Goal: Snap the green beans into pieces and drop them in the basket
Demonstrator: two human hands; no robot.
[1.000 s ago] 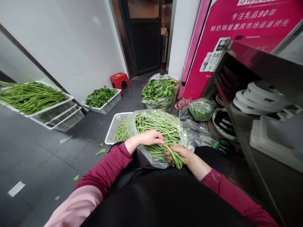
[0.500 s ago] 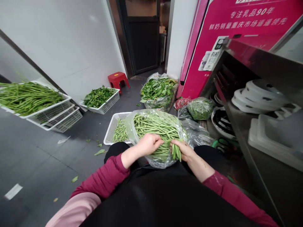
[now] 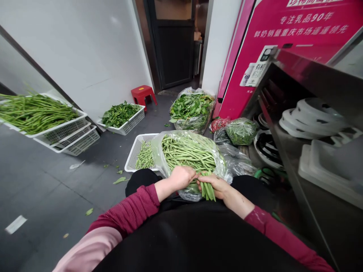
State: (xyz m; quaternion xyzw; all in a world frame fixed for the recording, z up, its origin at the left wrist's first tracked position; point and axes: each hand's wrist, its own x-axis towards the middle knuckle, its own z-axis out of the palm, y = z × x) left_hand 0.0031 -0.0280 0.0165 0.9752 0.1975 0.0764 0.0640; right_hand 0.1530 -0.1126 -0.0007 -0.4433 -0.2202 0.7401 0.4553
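Observation:
A large clear plastic bag full of long green beans stands between my knees, its mouth spread wide. My right hand is wrapped round a small bunch of green bean pieces, whose ends point down toward me. Close against it, my left hand is closed with the fingertips pinched together at the top of the bunch; what lies in the pinch is too small to make out. Behind the bag's left side, a white perforated basket holds short bean pieces.
Stacked white baskets with long green stems stand at the left. A basket of leafy greens, a red stool and a bag of leaves are farther back. A metal shelf with white containers rises close on my right.
My hands have come together and moved slightly down toward me. The left fingertips, apart from the bunch before, now meet the right hand. The view has shifted slightly.

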